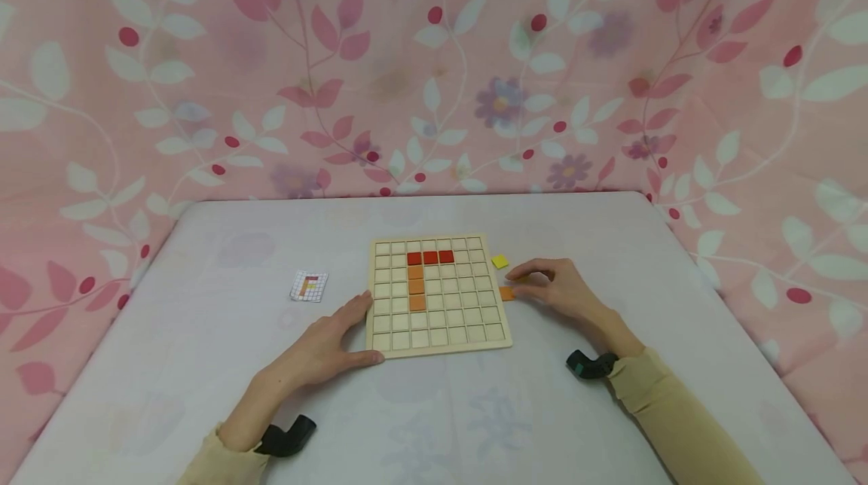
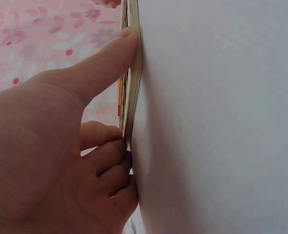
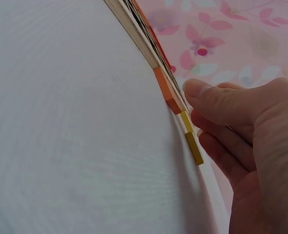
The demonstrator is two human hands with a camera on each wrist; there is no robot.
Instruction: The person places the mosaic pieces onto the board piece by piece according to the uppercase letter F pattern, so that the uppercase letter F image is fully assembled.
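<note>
A wooden grid board (image 1: pixel 468 319) lies flat on the table. On it, three red tiles (image 1: pixel 430 257) make a short row, with three orange tiles (image 1: pixel 416 287) in a column below its left end. My left hand (image 1: pixel 319 349) rests at the board's near left corner; its thumb (image 2: pixel 109 61) touches the near edge, its other fingers the left edge. Right of the board, my right hand (image 1: pixel 563 289) hovers over a loose orange tile (image 3: pixel 167 91) and a yellow tile (image 3: pixel 194 148). Thumb and forefinger stand apart with nothing visible between them. Another yellow tile (image 1: pixel 499 261) lies farther back.
Left of the board lies a small pattern card (image 1: pixel 309 285) with a coloured figure on a grid. White cloth covers the table (image 1: pixel 224 266). Behind it hangs a pink floral curtain (image 1: pixel 407 71). Black cameras (image 1: pixel 288 436) sit on both wrists.
</note>
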